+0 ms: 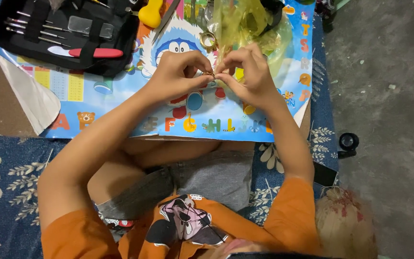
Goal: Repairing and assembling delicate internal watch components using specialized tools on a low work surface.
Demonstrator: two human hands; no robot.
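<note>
While your left hand (178, 72) and right hand (245, 72) meet fingertip to fingertip, both pinch one small metal piece (210, 74) between them, above the alphabet mat's (120, 103) middle, equally near each.

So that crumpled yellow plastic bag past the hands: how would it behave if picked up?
The yellow plastic bag looks thin and see-through, so it is probably floppy and light for its size. Its creases suggest it would crumple rather than keep its shape. A small ring-like piece lies at its edge and might shift if the bag is pulled.
</note>
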